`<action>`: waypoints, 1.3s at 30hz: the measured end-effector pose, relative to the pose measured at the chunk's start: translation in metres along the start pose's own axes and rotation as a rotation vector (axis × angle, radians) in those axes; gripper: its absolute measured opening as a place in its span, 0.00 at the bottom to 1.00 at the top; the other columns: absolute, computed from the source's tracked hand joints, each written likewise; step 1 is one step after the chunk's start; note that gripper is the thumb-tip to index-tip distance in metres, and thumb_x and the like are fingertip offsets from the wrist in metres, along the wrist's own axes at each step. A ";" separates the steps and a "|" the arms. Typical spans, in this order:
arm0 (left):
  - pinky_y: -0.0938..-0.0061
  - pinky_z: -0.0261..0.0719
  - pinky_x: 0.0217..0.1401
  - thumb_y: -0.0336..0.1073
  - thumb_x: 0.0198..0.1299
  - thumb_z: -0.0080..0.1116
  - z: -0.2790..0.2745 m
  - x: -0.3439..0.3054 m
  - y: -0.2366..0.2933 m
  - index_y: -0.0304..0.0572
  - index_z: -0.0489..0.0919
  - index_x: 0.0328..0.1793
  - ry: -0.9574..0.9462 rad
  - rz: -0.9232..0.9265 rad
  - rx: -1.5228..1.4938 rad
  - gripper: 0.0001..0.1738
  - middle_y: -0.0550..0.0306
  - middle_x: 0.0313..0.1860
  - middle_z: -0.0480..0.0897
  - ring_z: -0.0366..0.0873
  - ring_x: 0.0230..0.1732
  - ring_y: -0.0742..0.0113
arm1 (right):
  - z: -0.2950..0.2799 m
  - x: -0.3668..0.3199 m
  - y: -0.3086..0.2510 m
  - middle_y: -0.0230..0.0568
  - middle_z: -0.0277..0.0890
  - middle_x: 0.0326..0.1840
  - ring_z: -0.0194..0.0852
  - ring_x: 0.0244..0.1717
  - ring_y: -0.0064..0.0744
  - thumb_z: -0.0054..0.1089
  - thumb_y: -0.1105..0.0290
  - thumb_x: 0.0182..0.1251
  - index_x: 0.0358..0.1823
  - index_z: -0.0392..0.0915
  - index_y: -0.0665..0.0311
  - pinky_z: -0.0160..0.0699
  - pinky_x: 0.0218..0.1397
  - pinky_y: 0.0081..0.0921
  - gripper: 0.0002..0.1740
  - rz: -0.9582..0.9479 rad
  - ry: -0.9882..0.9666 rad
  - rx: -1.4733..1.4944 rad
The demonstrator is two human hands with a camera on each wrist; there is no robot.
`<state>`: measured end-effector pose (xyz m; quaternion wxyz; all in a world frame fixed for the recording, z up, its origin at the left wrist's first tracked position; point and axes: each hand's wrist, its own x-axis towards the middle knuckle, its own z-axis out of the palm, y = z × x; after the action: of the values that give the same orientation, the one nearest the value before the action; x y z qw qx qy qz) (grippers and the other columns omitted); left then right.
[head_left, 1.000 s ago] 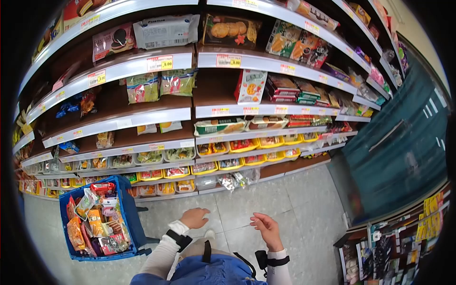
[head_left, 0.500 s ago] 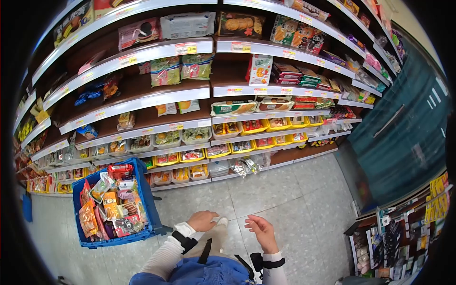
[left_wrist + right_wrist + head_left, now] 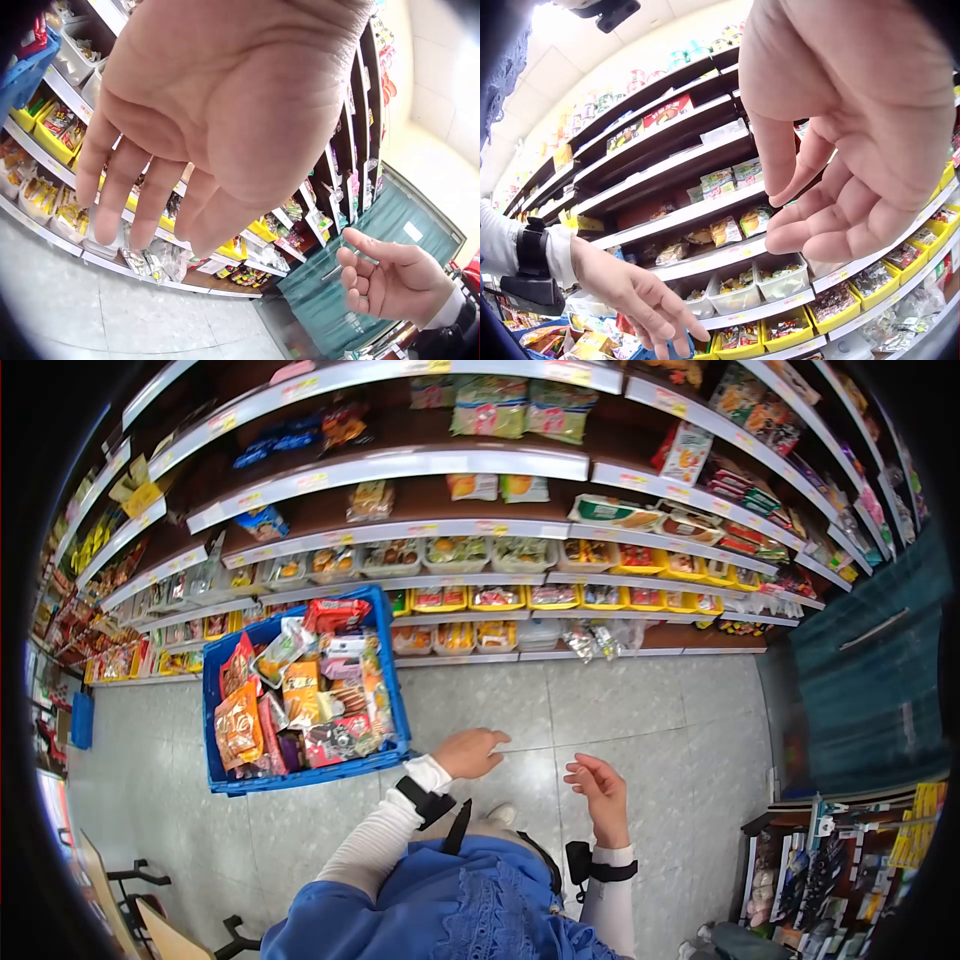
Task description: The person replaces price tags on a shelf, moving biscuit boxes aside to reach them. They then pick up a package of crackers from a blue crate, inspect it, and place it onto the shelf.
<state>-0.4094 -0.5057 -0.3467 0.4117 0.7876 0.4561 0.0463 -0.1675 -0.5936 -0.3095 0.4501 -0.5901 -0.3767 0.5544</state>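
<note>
My left hand point(image 3: 470, 753) hangs in front of my body, just right of a blue crate point(image 3: 404, 690). Its fingers are loosely extended and hold nothing, as the left wrist view shows from the palm side. The right hand point(image 3: 602, 795) is raised at the right, fingers loosely bent, with nothing in its grasp. Packaged snacks fill the crate, among them an orange bag point(image 3: 238, 728), an orange-yellow packet point(image 3: 300, 693) and a red packet point(image 3: 335, 616).
Snack shelves point(image 3: 390, 468) curve across the front, with yellow bins point(image 3: 497, 597) and clear tubs low down. A green curtain point(image 3: 880, 690) hangs at the right, above a rack point(image 3: 815, 880) of goods. Grey tile floor point(image 3: 640, 705) lies between. Chair-like furniture point(image 3: 170, 930) stands lower left.
The head view has swung left and downward, so the crate and shelves sit farther right and the shelves higher. Both hands stay loosely held before the body.
</note>
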 end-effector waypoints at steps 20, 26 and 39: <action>0.59 0.78 0.47 0.40 0.56 0.55 -0.128 -0.168 -0.289 0.41 0.81 0.48 0.291 -0.394 -0.009 0.17 0.43 0.38 0.84 0.81 0.42 0.47 | 0.323 0.043 0.051 0.40 0.79 0.47 0.78 0.44 0.26 0.52 0.73 0.70 0.56 0.73 0.68 0.77 0.48 0.20 0.15 0.142 -0.383 -0.065; 0.61 0.79 0.43 0.40 0.56 0.56 -0.123 -0.152 -0.287 0.42 0.81 0.48 0.349 -0.368 -0.199 0.16 0.45 0.36 0.84 0.82 0.38 0.49 | 0.335 0.052 0.054 0.40 0.79 0.47 0.79 0.44 0.26 0.51 0.74 0.70 0.56 0.73 0.70 0.77 0.49 0.20 0.15 0.153 -0.397 -0.147; 0.59 0.78 0.42 0.33 0.53 0.61 -0.199 -0.075 -0.301 0.40 0.79 0.51 0.960 -0.307 -0.288 0.18 0.45 0.42 0.81 0.80 0.37 0.44 | 0.342 0.079 0.079 0.35 0.78 0.42 0.76 0.41 0.21 0.55 0.75 0.67 0.54 0.74 0.68 0.76 0.47 0.19 0.15 0.170 -0.462 -0.109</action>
<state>-0.7471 -0.3684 -0.4010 0.2624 0.5370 0.6927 0.4036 -0.5037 -0.5043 -0.4024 0.2715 -0.5004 -0.4480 0.6894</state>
